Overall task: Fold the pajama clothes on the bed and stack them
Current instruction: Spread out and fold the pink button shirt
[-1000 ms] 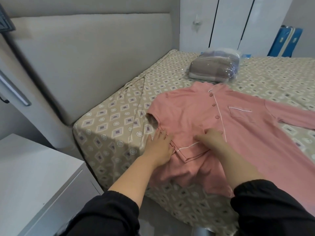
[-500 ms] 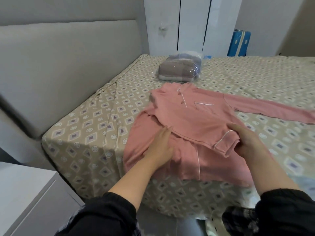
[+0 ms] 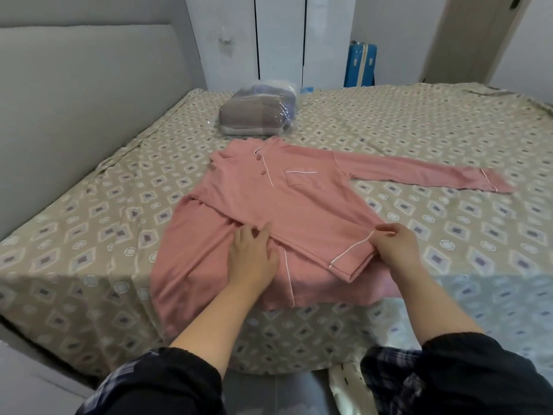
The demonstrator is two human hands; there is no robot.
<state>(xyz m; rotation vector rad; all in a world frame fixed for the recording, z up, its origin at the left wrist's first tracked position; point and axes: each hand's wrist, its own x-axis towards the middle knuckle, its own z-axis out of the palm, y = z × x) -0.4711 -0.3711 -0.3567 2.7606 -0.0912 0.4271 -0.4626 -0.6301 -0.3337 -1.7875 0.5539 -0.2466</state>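
A pink pajama shirt (image 3: 287, 211) with white piping lies button side up on the bed (image 3: 449, 229), collar toward the far side. Its left side is folded over the front, and that sleeve lies slanted across the body. The other sleeve (image 3: 425, 175) stretches out flat to the right. My left hand (image 3: 254, 259) presses flat on the shirt near the fold, fingers spread. My right hand (image 3: 395, 250) pinches the piped cuff (image 3: 353, 253) of the folded sleeve. The shirt's hem hangs over the near bed edge.
A plastic-wrapped grey bundle (image 3: 257, 115) sits just beyond the collar. A padded headboard (image 3: 89, 100) runs along the left. White wardrobe doors (image 3: 281, 40) and a blue suitcase (image 3: 360, 65) stand behind the bed. The patterned sheet spreads wide to the right.
My right hand has carried the left sleeve's cuff across the shirt to the right. My left hand shifted onto the fold. The view swung right, away from the white nightstand.
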